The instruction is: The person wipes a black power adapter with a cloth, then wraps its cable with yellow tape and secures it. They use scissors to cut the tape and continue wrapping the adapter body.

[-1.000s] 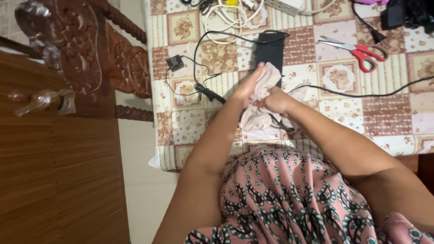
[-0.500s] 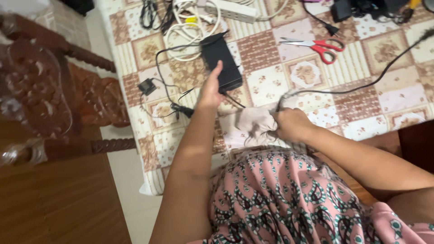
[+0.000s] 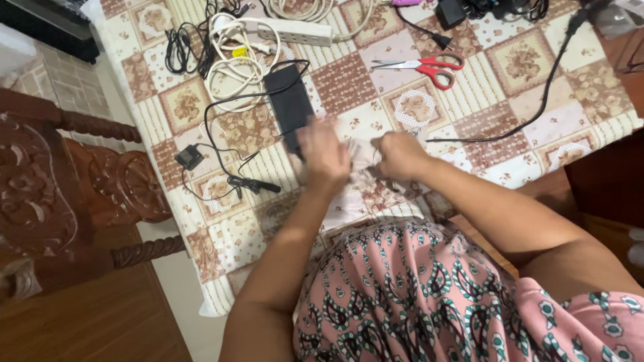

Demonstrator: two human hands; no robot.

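I read the work as partway done: left hand (image 3: 323, 155) and right hand (image 3: 400, 155) both pinch a pale cloth (image 3: 362, 175) lying bunched, not yet flattened, on the worktop (image 3: 510, 74) beside the black adapter (image 3: 288, 104).

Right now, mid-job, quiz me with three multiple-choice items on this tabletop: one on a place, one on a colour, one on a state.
1. Where do the scissors lie?
A. beyond the right hand
B. on the carved chair
C. under the cloth

2. What colour are the scissor handles?
A. blue
B. red
C. black

3. What are the left hand and right hand doing?
A. resting apart, empty
B. holding the scissors
C. both on the pale cloth

Answers: 1 A, they lie on the patchwork tablecloth past that hand; 2 B, the handles show red; 3 C, both hands meet at the cloth, by the black adapter.
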